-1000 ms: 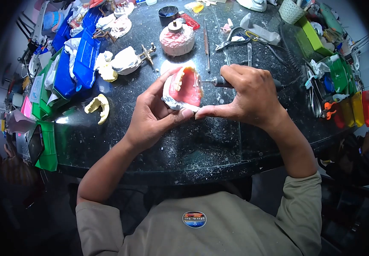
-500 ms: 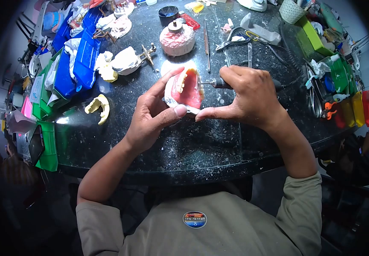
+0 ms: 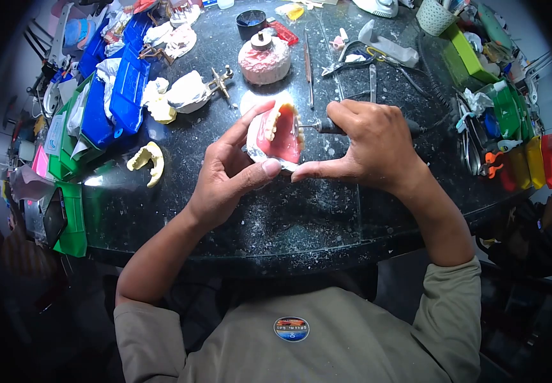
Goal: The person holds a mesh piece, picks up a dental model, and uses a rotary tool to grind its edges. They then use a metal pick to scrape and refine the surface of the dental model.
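A pink denture (image 3: 278, 137) with a row of white teeth is held up above the dark table (image 3: 301, 217) by my left hand (image 3: 231, 172), index finger along its far edge and thumb under its near edge. My right hand (image 3: 368, 143) grips a slim rotary handpiece (image 3: 327, 126) whose thin bur touches the denture's right edge. The right thumb reaches left and meets the left thumb below the denture. A cable runs from the handpiece to the right.
A round pink-and-white flask (image 3: 264, 59) stands behind the denture. A plaster model with a metal articulator (image 3: 193, 89) and a yellowish arch cast (image 3: 146, 159) lie at left beside blue trays (image 3: 126, 83). Hand tools (image 3: 308, 60) and green bins (image 3: 509, 108) crowd the right. White dust covers the near tabletop.
The denture has tilted and shifted slightly left in my left hand, whose thumb has moved up along the lower edge. The handpiece stays at the denture's right edge.
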`<state>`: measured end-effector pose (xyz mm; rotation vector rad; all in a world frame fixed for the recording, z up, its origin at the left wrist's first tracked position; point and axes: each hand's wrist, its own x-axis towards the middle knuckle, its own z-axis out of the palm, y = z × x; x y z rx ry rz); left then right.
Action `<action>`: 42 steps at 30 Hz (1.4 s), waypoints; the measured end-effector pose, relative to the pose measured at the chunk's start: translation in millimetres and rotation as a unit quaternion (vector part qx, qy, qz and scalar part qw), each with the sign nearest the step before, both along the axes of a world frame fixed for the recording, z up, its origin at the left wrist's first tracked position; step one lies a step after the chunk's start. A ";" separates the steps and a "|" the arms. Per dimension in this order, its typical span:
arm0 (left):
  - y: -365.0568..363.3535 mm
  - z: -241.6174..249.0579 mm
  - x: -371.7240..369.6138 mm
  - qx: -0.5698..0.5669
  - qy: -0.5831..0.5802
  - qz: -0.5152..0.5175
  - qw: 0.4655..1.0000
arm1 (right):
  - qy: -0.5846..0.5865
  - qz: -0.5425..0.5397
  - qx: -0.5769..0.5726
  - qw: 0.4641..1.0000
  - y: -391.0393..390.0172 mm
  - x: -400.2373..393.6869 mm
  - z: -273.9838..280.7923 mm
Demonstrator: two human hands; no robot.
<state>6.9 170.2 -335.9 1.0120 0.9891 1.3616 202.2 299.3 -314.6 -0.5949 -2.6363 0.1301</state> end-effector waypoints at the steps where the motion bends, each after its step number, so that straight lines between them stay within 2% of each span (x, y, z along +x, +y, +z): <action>1: -0.1 0.3 0.4 0.001 -0.001 0.000 1.000 | 0.015 0.004 0.003 1.000 0.2 -0.1 -1.0; 10: -0.1 1.8 1.4 0.005 0.009 0.003 1.000 | 0.001 0.003 -0.009 1.000 -0.4 -0.4 -1.6; 13: -0.1 1.4 1.4 0.012 0.009 0.004 1.000 | -0.036 -0.009 -0.008 0.999 -0.4 -0.6 1.7; 18: 1.8 -1.1 -1.8 0.020 0.016 0.002 1.000 | -0.015 -0.012 0.000 1.000 -0.6 -0.9 1.3; 24: 4.7 -5.9 -3.4 0.028 -0.050 0.026 0.998 | 0.016 -0.029 0.007 0.999 0.0 -2.7 0.0; 29: 4.6 -4.4 -6.2 0.008 -0.105 0.005 0.994 | -0.001 -0.035 -0.007 0.999 -0.8 -5.4 3.6; 36: 5.8 -9.4 -8.0 0.049 -0.013 0.014 0.999 | -0.012 -0.024 0.024 0.999 -0.9 -6.2 0.9; 39: 5.2 -9.8 -6.8 0.062 -0.023 0.013 0.998 | -0.015 -0.019 0.025 0.999 -1.6 -6.6 1.7; 42: 4.4 -3.2 -4.3 0.027 -0.032 0.009 0.999 | 0.005 -0.012 0.018 1.000 -0.4 -5.8 2.4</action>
